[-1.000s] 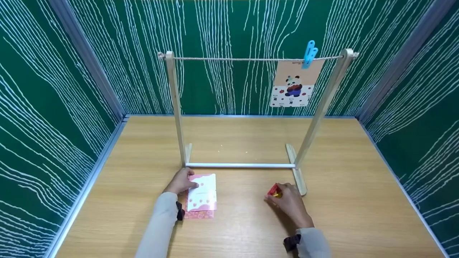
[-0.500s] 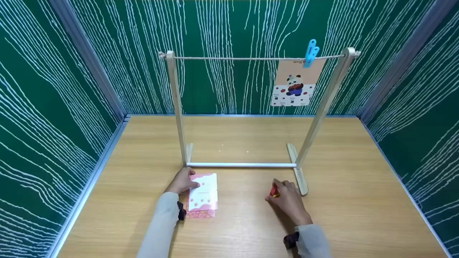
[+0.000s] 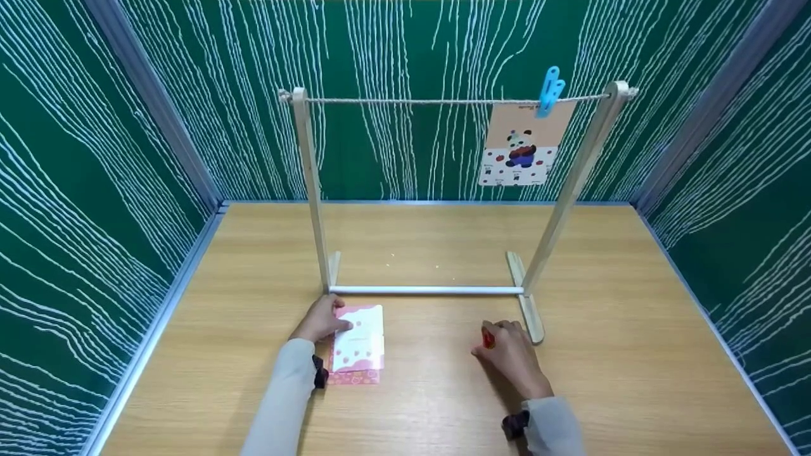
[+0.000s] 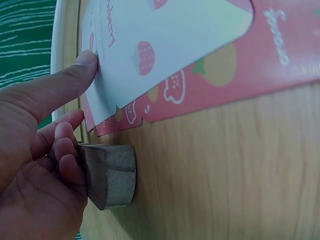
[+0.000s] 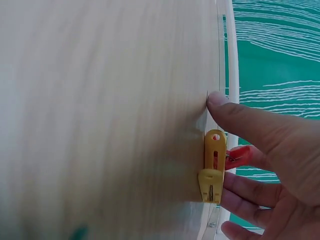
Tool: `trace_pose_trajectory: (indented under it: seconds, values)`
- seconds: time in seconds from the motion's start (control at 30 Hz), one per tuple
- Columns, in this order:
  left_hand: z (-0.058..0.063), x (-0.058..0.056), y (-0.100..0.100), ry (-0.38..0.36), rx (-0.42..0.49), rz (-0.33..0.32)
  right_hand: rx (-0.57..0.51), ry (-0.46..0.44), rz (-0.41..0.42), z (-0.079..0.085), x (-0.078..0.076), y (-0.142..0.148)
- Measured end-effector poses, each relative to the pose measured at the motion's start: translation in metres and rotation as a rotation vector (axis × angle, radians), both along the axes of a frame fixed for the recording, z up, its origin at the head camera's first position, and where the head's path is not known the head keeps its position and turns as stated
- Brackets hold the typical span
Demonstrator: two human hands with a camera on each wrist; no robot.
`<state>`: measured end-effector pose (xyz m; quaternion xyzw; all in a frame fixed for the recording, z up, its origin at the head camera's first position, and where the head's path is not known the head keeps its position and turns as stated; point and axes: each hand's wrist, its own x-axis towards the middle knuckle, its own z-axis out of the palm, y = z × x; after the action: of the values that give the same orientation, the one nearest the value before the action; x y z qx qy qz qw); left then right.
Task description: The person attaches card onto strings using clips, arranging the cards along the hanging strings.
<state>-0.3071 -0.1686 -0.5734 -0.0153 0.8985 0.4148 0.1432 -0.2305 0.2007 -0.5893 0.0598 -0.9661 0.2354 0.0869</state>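
On the table's left side, my left hand (image 3: 318, 321) pinches the top left edge of two stacked pink cards. Its thumb lies on the upper white-and-pink strawberry card (image 3: 361, 339); the lower card (image 3: 358, 378) has a fruit pattern and peeks out below. The curled fingers touch the rack's wooden foot (image 4: 117, 175). To the right, my right hand (image 3: 512, 356) holds a yellow clothespin (image 5: 215, 160) and a red clothespin (image 5: 239, 157) in its fingers, low over the table. Its thumb stands apart from both pins in the right wrist view.
A wooden rack stands mid-table, with a rope (image 3: 405, 101) between its posts and a white bar (image 3: 426, 290) low down. A blue clothespin (image 3: 550, 92) clips a panda card (image 3: 507, 161) to the rope's right part. Green walls (image 3: 393, 50) enclose the table (image 3: 424, 234).
The clothespins have turned in my right hand's fingers: less yellow shows in the head view now. The left hand and the cards have stayed in place.
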Motion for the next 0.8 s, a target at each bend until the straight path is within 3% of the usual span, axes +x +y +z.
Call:
trace_pose_trajectory:
  seconds: [0.33, 0.6, 0.8]
  values:
    - [0.0033, 0.0008, 0.0019, -0.034, -0.020, 0.002, -0.072, -0.158, -0.021, 0.0062, -0.0018, 0.0056]
    - [0.0051, 0.0020, 0.0010, 0.026, -0.015, -0.052, 0.010, -0.048, 0.025, 0.0046, -0.0020, 0.0067]
    - [0.0047, -0.0001, 0.0005, 0.006, -0.020, -0.041, -0.001, -0.064, 0.027, 0.0039, -0.0033, 0.0068]
